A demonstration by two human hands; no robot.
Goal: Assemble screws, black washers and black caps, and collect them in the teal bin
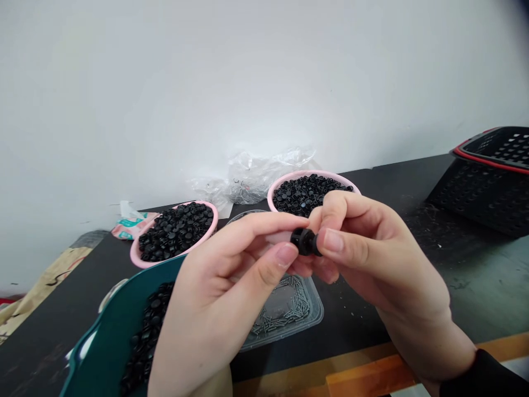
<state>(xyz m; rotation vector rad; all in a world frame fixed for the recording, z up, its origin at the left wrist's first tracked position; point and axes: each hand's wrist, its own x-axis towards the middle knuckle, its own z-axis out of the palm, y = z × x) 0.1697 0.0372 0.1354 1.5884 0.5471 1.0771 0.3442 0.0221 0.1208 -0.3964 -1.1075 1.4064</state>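
Between my two hands is a small round black plastic part with a ribbed or slotted body. My left hand pinches its left end between thumb and fingers. On its right end, the thumb and fingers of my right hand close round a narrower black piece; whether it is separate or joined, I cannot tell. Below my hands stands a clear plastic box holding many small metal pins or screws. A dark green basin with black plastic parts is partly hidden behind my left hand.
Two pink bowls full of small black parts stand toward the wall. Crumpled clear plastic bags and a tissue pack lie behind. A black basket with a red rim stands at the right on the dark table.
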